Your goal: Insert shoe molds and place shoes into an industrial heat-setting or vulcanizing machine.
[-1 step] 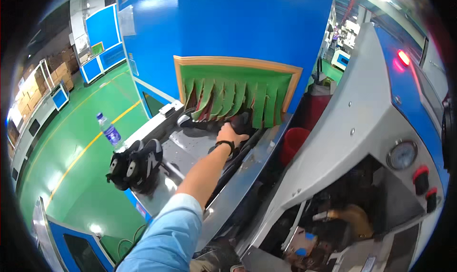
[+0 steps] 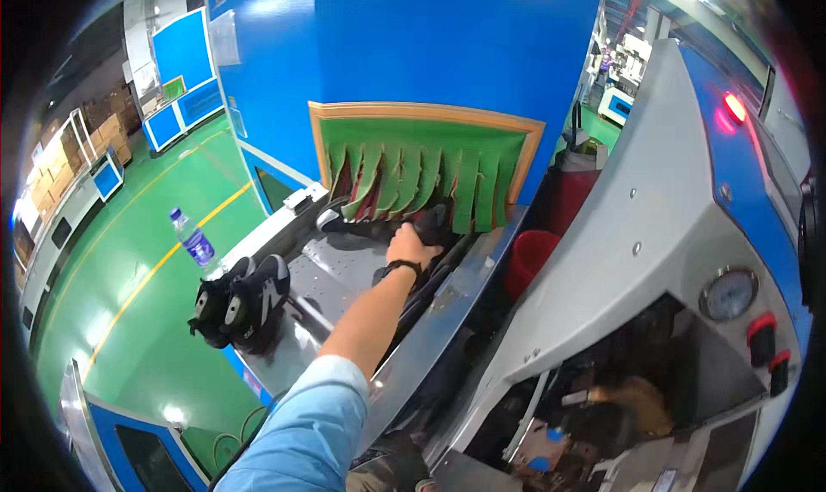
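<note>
Left hand (image 2: pixel 413 247) reaches across the metal bench (image 2: pixel 340 264) to the foot of a green strip curtain (image 2: pixel 379 178) hung in a wood-framed opening. A dark shoe (image 2: pixel 430 224) lies just beyond the fingers, at the curtain's lower edge, touching them; its far part is hidden by the strips, so its long axis cannot be read with certainty, though it seems to run inward. Fingers are bent over its near end; how tightly they close cannot be told. A second shoe (image 2: pixel 366 229), pale at one end, lies left of the hand, long axis roughly along the curtain. Left hand is the nearer; right hand does not show. Containers: red bucket (image 2: pixel 529 261) right of the bench, contents not readable; clear bottle (image 2: pixel 196 242) with purple label, capped, fill level uncertain. Beside the bottle, a pair of black shoes (image 2: pixel 260 301) rests near the bench's left edge.
</note>
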Demonstrator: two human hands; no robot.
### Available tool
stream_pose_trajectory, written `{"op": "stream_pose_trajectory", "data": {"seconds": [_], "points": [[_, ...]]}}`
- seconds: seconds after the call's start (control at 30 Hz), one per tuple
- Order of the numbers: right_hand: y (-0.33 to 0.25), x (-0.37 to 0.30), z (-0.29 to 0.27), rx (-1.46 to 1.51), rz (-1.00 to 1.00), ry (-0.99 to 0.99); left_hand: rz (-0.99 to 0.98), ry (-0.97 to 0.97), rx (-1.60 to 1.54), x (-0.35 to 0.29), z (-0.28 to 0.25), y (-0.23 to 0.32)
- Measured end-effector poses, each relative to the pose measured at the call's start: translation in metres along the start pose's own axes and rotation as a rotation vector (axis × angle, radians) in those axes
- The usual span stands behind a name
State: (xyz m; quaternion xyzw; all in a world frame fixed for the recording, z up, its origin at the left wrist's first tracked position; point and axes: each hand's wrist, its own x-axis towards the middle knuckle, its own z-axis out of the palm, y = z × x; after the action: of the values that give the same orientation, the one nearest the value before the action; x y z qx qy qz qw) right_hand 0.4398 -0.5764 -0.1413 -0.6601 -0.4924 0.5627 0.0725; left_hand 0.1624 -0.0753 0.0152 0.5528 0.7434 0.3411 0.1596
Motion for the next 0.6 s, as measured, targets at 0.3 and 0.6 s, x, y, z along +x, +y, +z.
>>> {"op": "stream_pose_trajectory", "data": {"seconds": [0.3,0.6], "points": [[-0.028,-0.026,-0.002,0.279,-0.102,0.021,0.069,0.022,0.078,-0.077,-0.078,-0.018],[-0.074,-0.103,0.034,0.872,-0.697,0.127,-0.182,-0.578,-1.133,-0.366,-0.225,-0.045]]}}
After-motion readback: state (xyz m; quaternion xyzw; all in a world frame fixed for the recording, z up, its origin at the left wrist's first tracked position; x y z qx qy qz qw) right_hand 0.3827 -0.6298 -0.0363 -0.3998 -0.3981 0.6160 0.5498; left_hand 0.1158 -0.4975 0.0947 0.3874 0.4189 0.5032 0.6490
